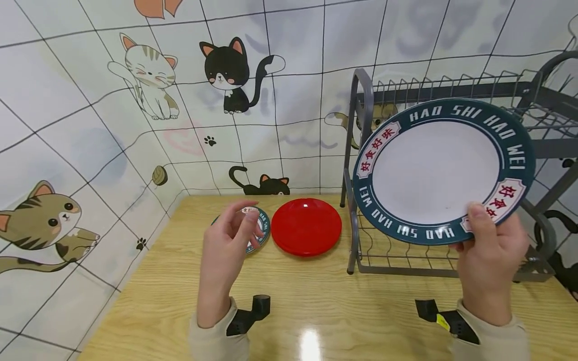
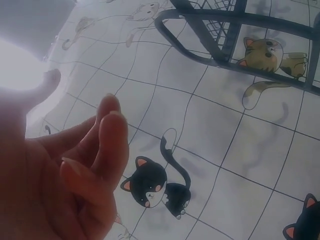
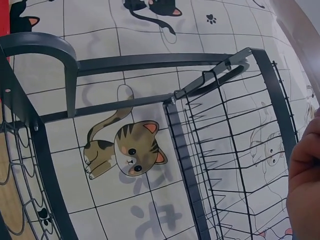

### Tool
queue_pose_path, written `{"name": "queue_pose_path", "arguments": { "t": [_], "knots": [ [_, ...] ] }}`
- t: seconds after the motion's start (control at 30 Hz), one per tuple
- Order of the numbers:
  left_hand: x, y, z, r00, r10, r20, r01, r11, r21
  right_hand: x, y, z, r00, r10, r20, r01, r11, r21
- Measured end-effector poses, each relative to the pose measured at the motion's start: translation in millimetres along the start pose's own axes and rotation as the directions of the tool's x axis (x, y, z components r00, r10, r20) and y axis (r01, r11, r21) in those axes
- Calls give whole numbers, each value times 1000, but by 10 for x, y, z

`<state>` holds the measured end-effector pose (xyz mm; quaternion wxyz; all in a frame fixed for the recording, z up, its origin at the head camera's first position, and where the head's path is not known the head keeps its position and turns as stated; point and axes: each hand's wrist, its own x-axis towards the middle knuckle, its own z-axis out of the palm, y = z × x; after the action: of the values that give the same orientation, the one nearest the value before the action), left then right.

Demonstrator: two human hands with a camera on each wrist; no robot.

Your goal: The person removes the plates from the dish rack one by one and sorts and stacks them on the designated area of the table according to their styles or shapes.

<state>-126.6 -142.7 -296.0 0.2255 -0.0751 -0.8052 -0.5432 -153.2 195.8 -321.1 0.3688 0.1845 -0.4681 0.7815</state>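
My right hand (image 1: 492, 255) grips a large oval plate (image 1: 435, 170) by its lower right rim, thumb on the face. The plate is white with a dark green lettered border and is raised, tilted, before the rack. In the right wrist view only part of the right hand (image 3: 305, 175) and a sliver of plate show at the right edge. My left hand (image 1: 228, 250) hovers with loosely bent fingers and nothing in them, overlapping a smaller green-bordered plate (image 1: 264, 225) on the table. In the left wrist view the left hand (image 2: 80, 175) is also without any object.
A grey metal dish rack (image 1: 356, 215) with wire shelves stands at the right on the wooden table (image 1: 343, 311). Next to the smaller plate lies a red plate (image 1: 307, 227). A tiled wall with cat pictures (image 1: 232, 75) rises behind the table.
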Motion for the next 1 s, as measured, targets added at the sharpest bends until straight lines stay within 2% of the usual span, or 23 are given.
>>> {"name": "queue_pose_path", "arguments": {
  "t": [0.1, 0.2, 0.27, 0.37, 0.47, 0.57, 0.77, 1.0],
  "knots": [
    [45, -117, 65, 999, 10, 47, -12, 999, 40, -25, 6, 24, 999, 38, 16, -37, 995, -87],
    [78, -185, 127, 996, 10, 85, -19, 995, 101, -70, 12, 64, 996, 87, 37, -77, 974, -215],
    [86, -202, 157, 995, 10, 102, -24, 991, 132, -97, 29, 88, 992, 98, 75, -76, 963, -258],
    [83, -198, 186, 992, 13, 122, -29, 990, 135, -121, 74, 117, 983, 81, 162, -43, 972, -231],
    [75, -176, 209, 990, 20, 143, -39, 991, 127, -136, 131, 142, 964, 47, 263, -4, 987, -161],
    [64, -148, 228, 986, 29, 165, -51, 990, 130, -159, 164, 179, 947, 47, 317, 7, 986, -165],
    [41, -117, 259, 970, 76, 231, -107, 986, 128, -205, 206, 250, 929, 73, 362, -11, 985, -170],
    [16, -88, 293, 950, 126, 285, -175, 972, 154, -246, 244, 307, 927, 114, 357, -7, 958, -287]
  ]
}}
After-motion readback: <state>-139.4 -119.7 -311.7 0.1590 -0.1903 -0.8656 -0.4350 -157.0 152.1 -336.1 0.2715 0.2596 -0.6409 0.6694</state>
